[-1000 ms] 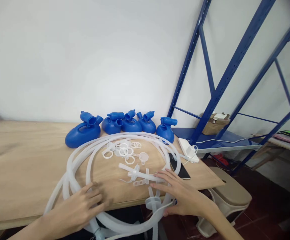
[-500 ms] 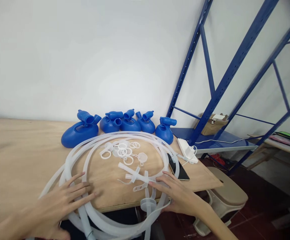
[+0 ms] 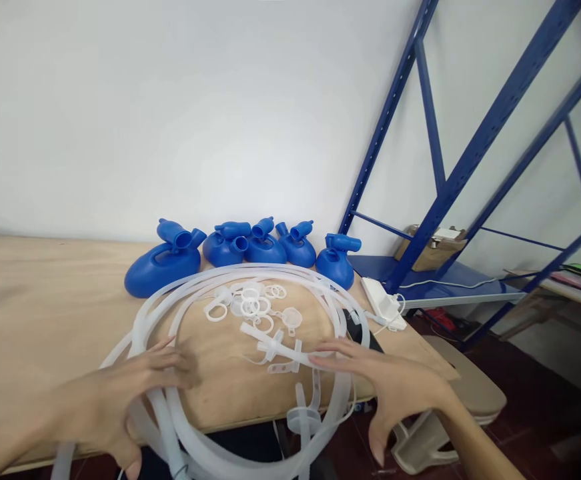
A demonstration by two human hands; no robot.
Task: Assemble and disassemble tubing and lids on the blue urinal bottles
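A large coil of translucent white tubing (image 3: 143, 327) lies over the front edge of the wooden table, its near part hanging past the edge. My left hand (image 3: 115, 400) rests over the coil's left side, fingers apart and thumb below. Over the right side of the coil is my right hand (image 3: 390, 380), its fingers stretched out beside a thin tube end with strap fittings (image 3: 280, 350) and its thumb spread downward. A round translucent disc fitting (image 3: 303, 421) hangs just past the table edge. Inside the coil lie several white rings and caps (image 3: 250, 303).
Several blue plastic bottles (image 3: 163, 270) stand along the back of the table (image 3: 45, 307) near the wall. To the right are a white power strip (image 3: 383, 303), a dark phone-like object, a blue metal rack (image 3: 470, 160) with a cardboard box, and a beige stool (image 3: 465, 380).
My right hand has opened wider, its thumb now away from the tubing. My left hand has shifted slightly. The disc fitting hangs a little lower, and the view has shifted a little.
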